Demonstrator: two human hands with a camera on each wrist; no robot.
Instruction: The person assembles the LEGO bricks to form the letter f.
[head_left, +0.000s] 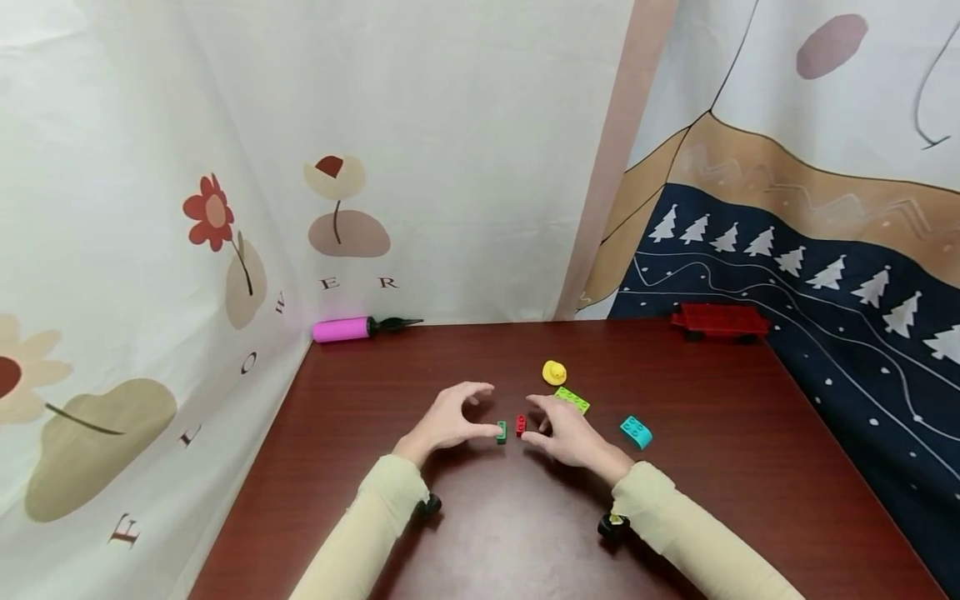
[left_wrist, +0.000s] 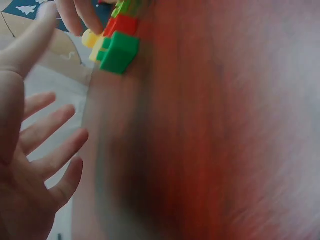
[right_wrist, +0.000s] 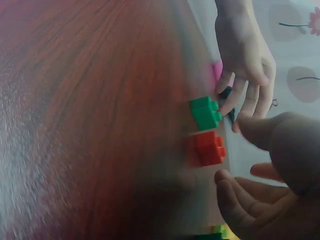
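Observation:
A small green building block [head_left: 502,432] and a red building block [head_left: 521,425] stand side by side on the table with a narrow gap between them. My left hand [head_left: 450,418] is just left of the green block, fingers spread and thumb tip right at it. On the other side, my right hand [head_left: 566,431] has its fingers loosely bent, with the thumb close beside the red block. Neither hand grips anything. From the right wrist, studs show on the green block [right_wrist: 205,113] and the red block [right_wrist: 209,148].
Behind the right hand lies a lime green block [head_left: 572,400], with a yellow rubber duck [head_left: 554,372] beyond it. A curved turquoise block [head_left: 636,432] is farther right. Along the back edge are a pink-and-black hand pump [head_left: 343,329] and a red toy wagon [head_left: 720,320]. Printed curtains [head_left: 465,167] border the table.

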